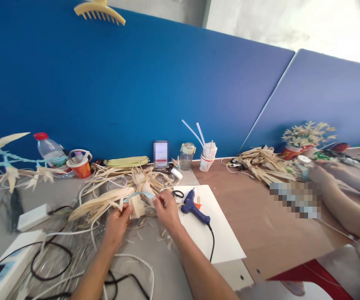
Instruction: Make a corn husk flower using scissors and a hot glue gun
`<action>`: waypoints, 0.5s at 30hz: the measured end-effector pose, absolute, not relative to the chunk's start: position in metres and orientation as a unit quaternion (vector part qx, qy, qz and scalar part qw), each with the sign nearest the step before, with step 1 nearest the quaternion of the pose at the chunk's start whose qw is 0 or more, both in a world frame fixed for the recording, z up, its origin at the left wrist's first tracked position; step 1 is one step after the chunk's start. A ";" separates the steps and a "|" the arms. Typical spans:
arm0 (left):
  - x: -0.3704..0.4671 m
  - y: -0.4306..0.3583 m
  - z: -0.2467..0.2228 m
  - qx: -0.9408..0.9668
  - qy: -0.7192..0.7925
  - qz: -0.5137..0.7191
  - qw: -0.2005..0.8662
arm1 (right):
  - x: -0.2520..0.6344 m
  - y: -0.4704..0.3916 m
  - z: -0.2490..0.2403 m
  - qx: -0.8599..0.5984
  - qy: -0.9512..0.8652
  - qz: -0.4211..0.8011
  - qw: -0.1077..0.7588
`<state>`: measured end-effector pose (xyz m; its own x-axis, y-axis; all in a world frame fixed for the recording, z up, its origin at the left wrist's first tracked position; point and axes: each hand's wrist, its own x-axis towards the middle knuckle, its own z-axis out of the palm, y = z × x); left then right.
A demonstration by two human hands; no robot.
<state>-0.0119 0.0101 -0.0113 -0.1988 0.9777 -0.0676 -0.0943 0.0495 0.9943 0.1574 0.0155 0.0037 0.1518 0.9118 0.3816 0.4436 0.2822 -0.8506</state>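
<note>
A thin light-blue strip (pixel 142 193), which looks like tape, arches between my two hands. Thumb and fingers of my left hand (pixel 117 221) are pinched on a pale dried corn husk piece (pixel 137 207) near the strip's left end. My right hand (pixel 167 209) has its fingers closed at the strip's other end. Just behind both hands lies a loose heap of dried corn husks (pixel 145 180). On a white sheet (pixel 219 233) to the right of my right hand rests a blue glue gun (pixel 197 208), with black-handled scissors (pixel 177 193) beside it.
White and black cables cross the table's left side near a power strip (pixel 17 254). Along the blue partition stand a bottle (pixel 50 152), a red cup (pixel 80 166), a phone (pixel 161 154), a jar (pixel 187 157) and a cup of glue sticks (pixel 207 161). A co-worker's arms (pixel 338 200) are at right.
</note>
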 end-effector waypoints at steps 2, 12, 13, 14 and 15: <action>-0.013 0.011 -0.013 0.394 0.535 0.565 0.489 | 0.173 0.020 0.007 -0.600 -0.604 0.145 0.503; -0.013 0.014 -0.020 0.394 0.514 0.577 0.497 | 0.187 0.023 0.005 -0.745 -0.638 0.034 0.190; -0.013 0.014 -0.020 0.393 0.515 0.579 0.495 | 0.185 0.022 0.004 -0.744 -0.642 0.031 0.184; -0.012 0.014 -0.020 0.392 0.516 0.580 0.493 | 0.184 0.022 0.004 -0.744 -0.643 0.031 0.178; -0.012 0.014 -0.020 0.391 0.516 0.581 0.493 | 0.184 0.021 0.004 -0.745 -0.643 0.031 0.172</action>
